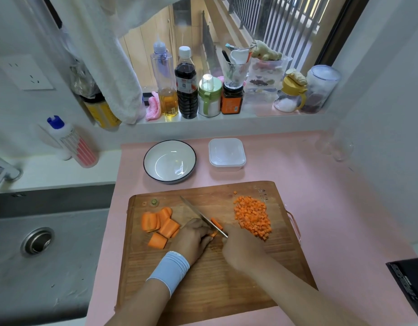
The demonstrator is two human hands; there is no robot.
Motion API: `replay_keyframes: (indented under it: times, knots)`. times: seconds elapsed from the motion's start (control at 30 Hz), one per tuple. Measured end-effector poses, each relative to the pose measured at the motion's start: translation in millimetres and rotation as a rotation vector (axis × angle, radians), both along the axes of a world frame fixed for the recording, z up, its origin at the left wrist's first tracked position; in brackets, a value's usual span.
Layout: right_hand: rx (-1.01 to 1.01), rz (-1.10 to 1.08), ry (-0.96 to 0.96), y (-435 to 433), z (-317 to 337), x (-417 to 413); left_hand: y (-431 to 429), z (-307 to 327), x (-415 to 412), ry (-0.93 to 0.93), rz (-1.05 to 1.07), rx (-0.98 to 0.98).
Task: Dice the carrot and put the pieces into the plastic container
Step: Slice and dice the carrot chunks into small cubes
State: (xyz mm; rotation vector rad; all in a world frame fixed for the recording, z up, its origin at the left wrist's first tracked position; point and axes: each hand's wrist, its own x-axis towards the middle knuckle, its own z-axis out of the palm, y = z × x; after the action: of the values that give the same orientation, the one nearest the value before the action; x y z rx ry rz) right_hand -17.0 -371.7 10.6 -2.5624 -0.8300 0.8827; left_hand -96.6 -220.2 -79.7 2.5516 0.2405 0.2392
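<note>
L fingers (204, 231) pinch carrot strip (216, 223) lying far-left to near-right beside knife (196, 211).

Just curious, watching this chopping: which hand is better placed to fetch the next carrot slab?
Probably the left hand, holding the carrot strip being cut: the carrot slabs lie right beside it on the cutting board, while the right hand holds the knife.
</note>
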Motion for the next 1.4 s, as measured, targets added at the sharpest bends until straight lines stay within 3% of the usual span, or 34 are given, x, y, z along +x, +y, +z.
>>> replay_keyframes:
  times: [0.4, 0.8, 1.4]
  knots:
    - [0.027, -0.017, 0.010, -1, -2, 0, -4, -4, -3, -0.104, 0.000, 0.037]
    - [-0.017, 0.049, -0.085, -5, 3, -4, -5, -3, -2, -0.065, 0.026, 0.000]
    - [-0.005, -0.026, -0.010, -2, -13, -5, -4, -12, -2, -0.121, 0.031, -0.018]
